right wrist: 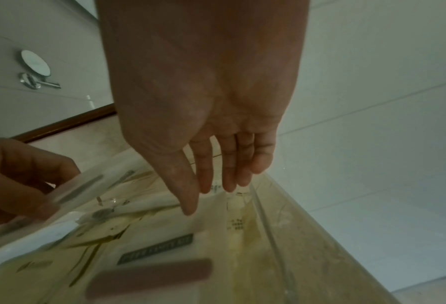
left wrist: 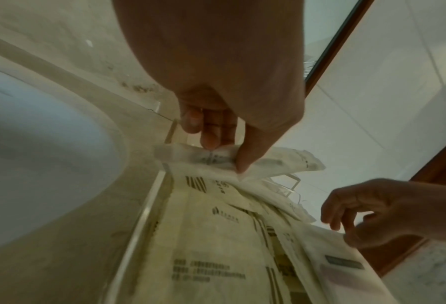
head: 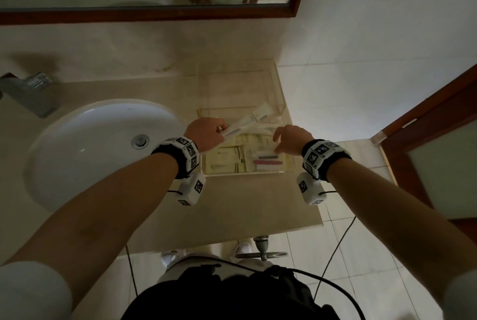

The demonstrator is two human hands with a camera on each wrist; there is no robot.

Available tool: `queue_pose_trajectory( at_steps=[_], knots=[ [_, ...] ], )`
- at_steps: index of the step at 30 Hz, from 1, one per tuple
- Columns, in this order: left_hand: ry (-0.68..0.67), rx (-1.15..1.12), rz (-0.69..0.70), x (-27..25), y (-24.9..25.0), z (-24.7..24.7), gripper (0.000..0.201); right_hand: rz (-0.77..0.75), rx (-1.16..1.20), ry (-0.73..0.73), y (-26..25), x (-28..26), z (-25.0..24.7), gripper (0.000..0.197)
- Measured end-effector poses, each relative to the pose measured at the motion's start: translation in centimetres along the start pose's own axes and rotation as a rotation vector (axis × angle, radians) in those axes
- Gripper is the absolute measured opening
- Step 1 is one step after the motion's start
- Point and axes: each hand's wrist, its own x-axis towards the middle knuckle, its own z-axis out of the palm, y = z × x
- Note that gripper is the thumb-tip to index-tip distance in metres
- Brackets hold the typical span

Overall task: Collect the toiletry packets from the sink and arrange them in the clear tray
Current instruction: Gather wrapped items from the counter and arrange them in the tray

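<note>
1. Left hand (head: pixel 206 131) is over the near-left part of the clear tray (head: pixel 280 106); thumb and fingertips (left wrist: pixel 211 142) pinch one long white packet (head: pixel 247 121) by its near end; the packet slants up and away over the tray, with its far end above the tray's middle.
2. In the left wrist view the pinched packet (left wrist: pixel 232 159) runs crosswise under the fingers; the thumb tip presses its lower edge; it lies on or just above the pile, cannot tell which.
3. Right hand (head: pixel 291 138) is over the tray's right side; fingers (right wrist: pixel 229 164) are straight and relaxed, pointing down, and grasp nothing; the tips are just above or touching a white packet with grey and pink bars (head: pixel 267 159), cannot tell which.
4. Other packets (head: pixel 227 157), flat and yellowish with printed text, lie stacked in the tray's near half.
5. Tray sits on the beige counter (head: pixel 232 203), just right of the white sink (head: pixel 103 138); no packet shows in the visible part of the bowl; tap (head: pixel 25 92) at far left.
</note>
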Motion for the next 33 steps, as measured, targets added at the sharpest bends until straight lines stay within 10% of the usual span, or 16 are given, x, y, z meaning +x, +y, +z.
queue_pose_trajectory(
  at_steps=[9, 33],
  knots=[
    [-0.091, 0.219, 0.075, 2.7, 0.7, 1.0, 0.036, 0.112, 0.161, 0.172, 0.0, 1.1, -0.5, 0.050],
    [0.019, 0.137, 0.034, 4.0, -0.9, 2.6, 0.026, 0.062, -0.057, -0.015, -3.4, 5.2, -0.3, 0.023]
  ],
)
